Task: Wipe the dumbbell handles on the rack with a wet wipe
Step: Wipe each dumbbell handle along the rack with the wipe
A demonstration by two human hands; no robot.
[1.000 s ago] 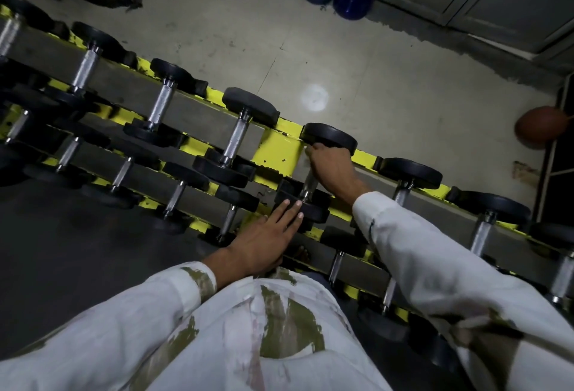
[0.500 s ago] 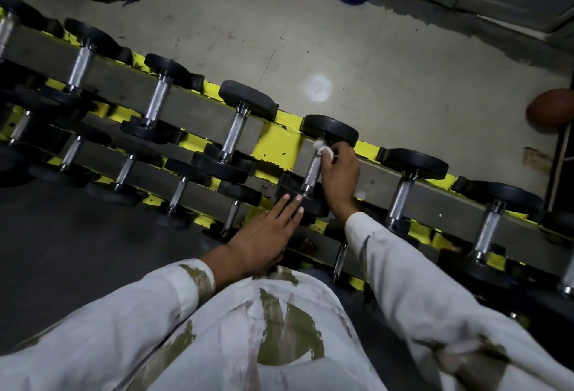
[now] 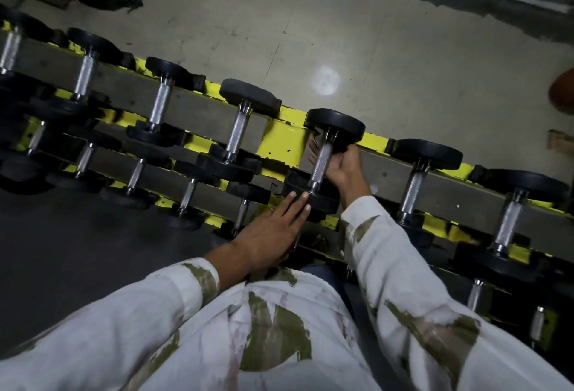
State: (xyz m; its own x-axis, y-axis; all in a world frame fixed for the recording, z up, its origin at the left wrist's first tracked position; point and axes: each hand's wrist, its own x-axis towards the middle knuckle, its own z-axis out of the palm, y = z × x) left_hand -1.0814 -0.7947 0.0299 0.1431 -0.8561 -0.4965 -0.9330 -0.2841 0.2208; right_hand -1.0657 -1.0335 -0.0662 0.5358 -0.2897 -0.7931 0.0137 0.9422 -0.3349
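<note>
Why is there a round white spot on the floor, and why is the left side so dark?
In the head view, the pale spot is probably a light reflecting off the floor; the rack fades into shadow leftward; the dumbbell handle gripped by the right hand glints.

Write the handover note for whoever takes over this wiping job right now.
Hands: the right hand has its fingers curled round the handle of a dumbbell in the top row of the rack. The left hand lies flat, fingers straight, tips on that dumbbell's near weight.
No wet wipe is visible; it may be hidden in the right hand.
Done: cannot tell which handles are clean.
Left: finish this handle, then the other handles on the rack.
</note>
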